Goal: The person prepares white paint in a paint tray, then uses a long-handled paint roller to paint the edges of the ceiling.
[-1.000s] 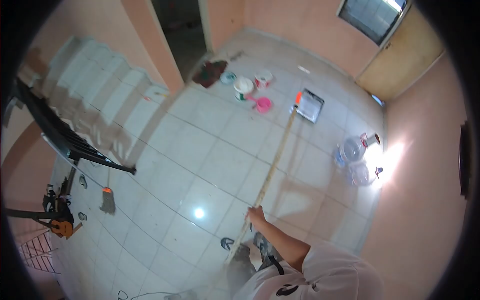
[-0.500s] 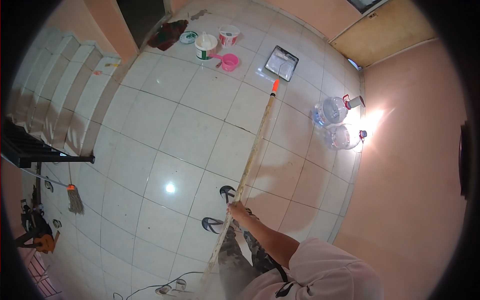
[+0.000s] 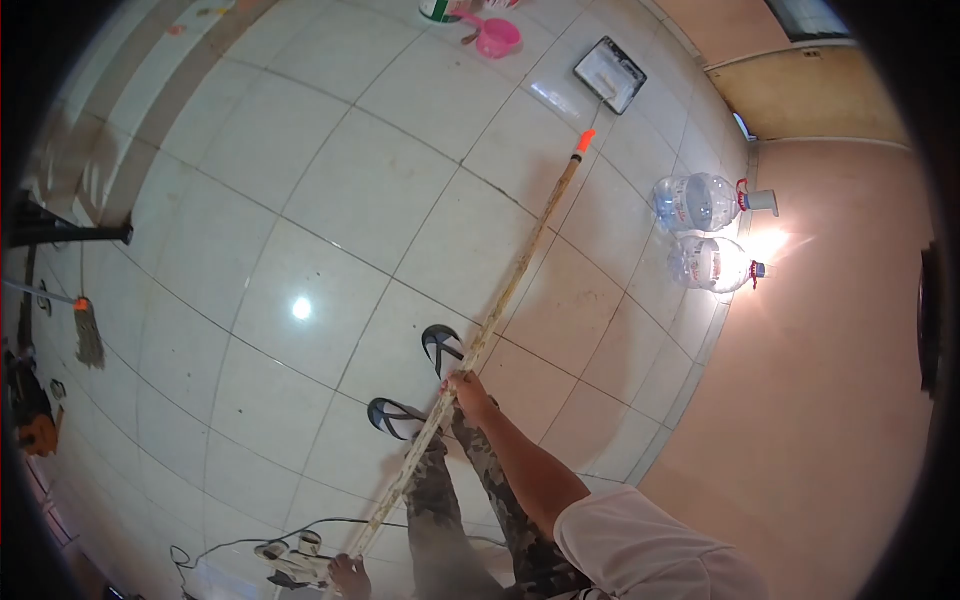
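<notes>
A long pale wooden pole (image 3: 515, 275) with an orange tip (image 3: 585, 140) slants up across the tiled floor. My right hand (image 3: 466, 389) is closed around the pole about midway, its arm coming from a white sleeve at lower right. At the bottom edge, my left hand (image 3: 348, 576) grips the pole's lower end. My feet wear dark flip-flops (image 3: 442, 347) just under the pole. The orange tip hangs short of a paint tray (image 3: 610, 74) on the floor.
A pink jug (image 3: 496, 37) and a white bucket (image 3: 437, 9) stand at the top. Two clear water bottles (image 3: 697, 201) lie by the peach wall on the right. A mop (image 3: 86, 333) and a dark railing (image 3: 65, 234) are at left; a cable (image 3: 245, 543) trails near my feet.
The view has tipped down toward my feet, so the buckets and tray slid to the top edge. My left hand has come into view on the pole's lower end. The right hand kept its grip.
</notes>
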`<move>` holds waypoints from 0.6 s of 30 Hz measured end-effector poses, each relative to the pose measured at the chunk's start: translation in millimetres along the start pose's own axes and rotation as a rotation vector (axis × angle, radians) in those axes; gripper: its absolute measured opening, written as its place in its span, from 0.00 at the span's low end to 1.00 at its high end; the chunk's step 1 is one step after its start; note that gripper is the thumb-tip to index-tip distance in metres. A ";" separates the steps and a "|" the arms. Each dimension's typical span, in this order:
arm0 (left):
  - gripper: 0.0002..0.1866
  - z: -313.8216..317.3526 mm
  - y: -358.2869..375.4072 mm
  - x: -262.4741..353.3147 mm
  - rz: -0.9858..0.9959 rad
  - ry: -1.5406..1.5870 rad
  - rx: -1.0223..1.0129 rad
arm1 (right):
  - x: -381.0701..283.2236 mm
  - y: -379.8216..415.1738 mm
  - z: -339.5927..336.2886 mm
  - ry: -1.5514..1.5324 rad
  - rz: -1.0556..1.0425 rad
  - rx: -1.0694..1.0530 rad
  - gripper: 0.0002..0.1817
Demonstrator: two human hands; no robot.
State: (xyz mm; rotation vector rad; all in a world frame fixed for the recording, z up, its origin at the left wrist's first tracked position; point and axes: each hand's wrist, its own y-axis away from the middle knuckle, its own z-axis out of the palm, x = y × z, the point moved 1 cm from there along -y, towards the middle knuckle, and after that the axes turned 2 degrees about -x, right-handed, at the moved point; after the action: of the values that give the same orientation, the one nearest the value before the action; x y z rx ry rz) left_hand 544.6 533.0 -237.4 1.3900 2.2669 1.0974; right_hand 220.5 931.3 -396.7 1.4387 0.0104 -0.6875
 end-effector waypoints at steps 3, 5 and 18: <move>0.16 31.7 -26.5 10.4 -0.042 -0.086 -0.054 | 22.7 -25.5 -12.7 0.053 0.050 0.036 0.09; 0.17 55.7 -44.6 7.6 -0.059 -0.055 -0.100 | 50.6 -43.9 -21.8 0.044 0.068 0.019 0.08; 0.23 119.3 1.3 44.5 -0.395 0.100 -0.143 | 156.5 -149.6 -57.6 0.167 0.232 0.032 0.07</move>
State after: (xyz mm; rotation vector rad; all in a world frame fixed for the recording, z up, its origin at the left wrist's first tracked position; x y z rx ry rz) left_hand 590.8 626.5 -310.6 0.8025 2.3407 1.1818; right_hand 304.4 920.5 -604.2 1.4969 -0.0367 -0.3781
